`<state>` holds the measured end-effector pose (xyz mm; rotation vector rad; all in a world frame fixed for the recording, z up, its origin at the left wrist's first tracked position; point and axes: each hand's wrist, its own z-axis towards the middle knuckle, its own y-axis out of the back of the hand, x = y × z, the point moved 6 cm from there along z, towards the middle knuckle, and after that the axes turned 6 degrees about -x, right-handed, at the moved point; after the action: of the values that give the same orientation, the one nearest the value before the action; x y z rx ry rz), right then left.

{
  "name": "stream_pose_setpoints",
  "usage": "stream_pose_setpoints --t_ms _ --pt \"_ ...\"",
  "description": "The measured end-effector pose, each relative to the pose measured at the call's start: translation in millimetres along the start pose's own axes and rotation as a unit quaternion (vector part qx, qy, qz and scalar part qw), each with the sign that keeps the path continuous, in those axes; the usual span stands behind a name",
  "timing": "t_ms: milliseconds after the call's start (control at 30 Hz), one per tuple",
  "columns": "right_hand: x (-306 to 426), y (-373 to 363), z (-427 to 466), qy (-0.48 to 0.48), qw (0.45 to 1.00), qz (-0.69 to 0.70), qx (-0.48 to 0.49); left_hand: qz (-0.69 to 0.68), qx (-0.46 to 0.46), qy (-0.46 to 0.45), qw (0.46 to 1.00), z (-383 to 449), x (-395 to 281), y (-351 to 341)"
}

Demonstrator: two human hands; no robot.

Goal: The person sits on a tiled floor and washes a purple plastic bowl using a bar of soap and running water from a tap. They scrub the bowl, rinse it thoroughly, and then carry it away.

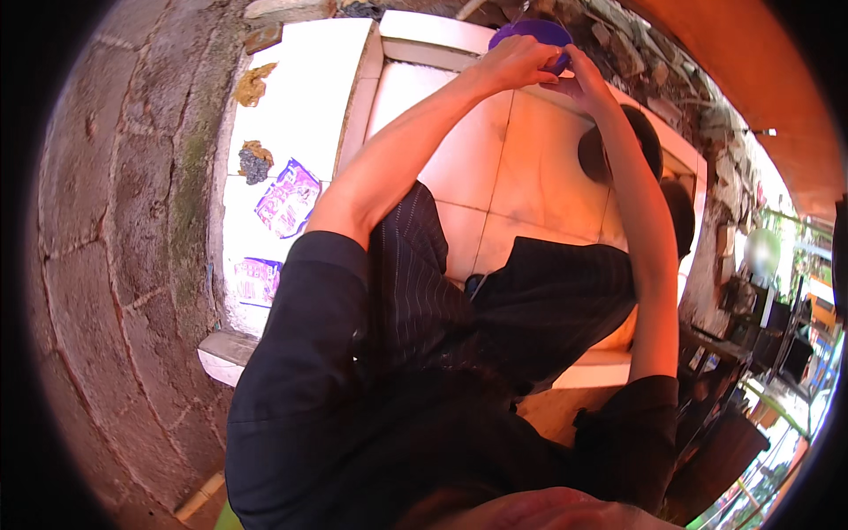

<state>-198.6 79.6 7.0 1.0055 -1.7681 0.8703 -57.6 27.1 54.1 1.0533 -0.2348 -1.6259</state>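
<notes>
A purple plastic bowl stands at the far corner of a white-tiled basin. At its near rim my left hand has its fingers curled, overlapping the bowl. Close against it on the right is my right hand, one finger reaching up along the bowl's right side. The fingertips of both hands come together in front of the bowl. Whether they grip the rim or pinch something small cannot be made out. Partly behind my right forearm lies a dark round vessel, with another dark rounded object below it in the picture.
Along the tiled ledge on the left lie a yellowish scouring pad, a grey metal scrubber and two printed purple packets, one open-looking, one flat. A rough block wall borders the ledge.
</notes>
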Motion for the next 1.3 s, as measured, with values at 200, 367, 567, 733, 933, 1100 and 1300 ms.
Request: stream_pose_setpoints --t_ms 200,367,567,733,933,1100,1300 --pt "-14 32 -57 0.050 0.996 -0.007 -0.067 0.006 0.047 -0.012 0.999 17 -26 7" --pt "-28 52 -88 0.056 0.990 -0.103 -0.080 0.062 -0.060 0.047 0.995 -15 37 53" --pt "-180 84 -114 -0.017 0.972 -0.167 -0.165 -0.355 -0.129 0.424 0.823 -195 125 -3" --pt "-335 55 -147 -0.100 0.977 -0.085 -0.170 -0.647 -0.242 0.482 0.539 -300 19 -18" --pt "-379 53 -191 -0.075 0.973 -0.138 -0.167 -0.756 -0.291 0.447 0.378 -336 -20 -6" --pt "-377 59 -195 -0.046 0.974 -0.174 -0.139 -0.760 -0.318 0.427 0.373 -352 -30 22" --pt "-365 86 -183 -0.012 0.973 -0.164 -0.163 -0.474 -0.294 0.515 0.651 -386 -46 85"
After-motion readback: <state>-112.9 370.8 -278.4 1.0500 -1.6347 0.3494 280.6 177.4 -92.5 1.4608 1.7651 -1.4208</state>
